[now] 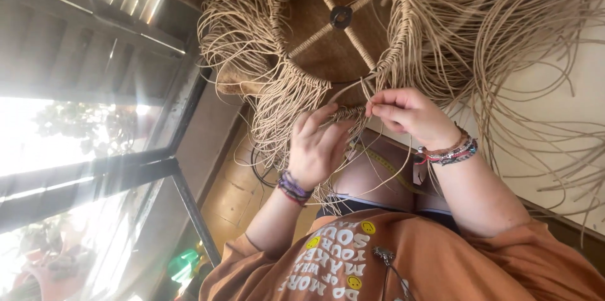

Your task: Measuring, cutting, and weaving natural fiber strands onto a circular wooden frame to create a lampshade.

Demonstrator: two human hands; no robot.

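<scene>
Here, listed from the left, with places taken from the woven ring frame [403, 30] of wrapped cord.

Item: window panes [75, 150], far left of the frame, bright, plants outside blurred.

Item: left hand [315, 146], just below the frame's lower rim, fingers curled and lightly closed on a bundle of loose cord strands [283, 112]; beaded bracelets at the wrist.

Item: working cord [350, 112], a short taut stretch spanning both hands, touching the frame's lower rim. This is the piece in hand.

Item: right hand [409, 115], below and right of the rim, thumb and forefinger pinched shut on the working cord's end; bracelets at the wrist.

Item: hanging fringe [523, 55], right of the frame, long free strands spread wide.

Handling note, as judgement: the knot likely sits best if the left hand keeps the bundle taut and separate while the right draws its strand snug against the rim, evenly with its neighbours.
</scene>
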